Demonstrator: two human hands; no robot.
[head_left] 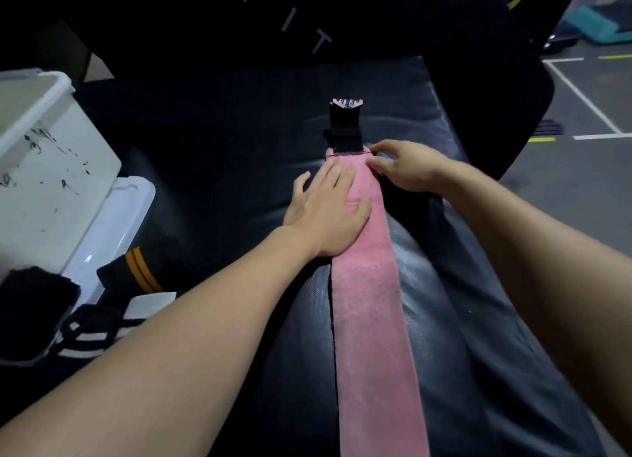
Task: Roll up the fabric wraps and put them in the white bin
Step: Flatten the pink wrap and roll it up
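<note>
A long pink fabric wrap (pixel 371 306) lies flat and unrolled along the black padded mat (pixel 219 142), running from the bottom edge up to the middle. Its far end carries a black fastening strip (pixel 344 128) with a pink tip. My left hand (pixel 325 210) presses flat on the wrap's left side near that end, fingers straight. My right hand (pixel 405 167) touches the wrap's right edge at the seam with loosely bent fingers; I cannot tell if it pinches the fabric. The white bin (pixel 51 169) stands at the left edge.
A clear plastic lid (pixel 113 224) lies beside the bin. Black wraps, one with orange stripes (pixel 136 278) and one with white stripes (pixel 92 333), lie at the lower left. A dark padded block with white lettering (pixel 287 18) rises behind the mat. Grey floor with painted lines (pixel 581 97) lies right.
</note>
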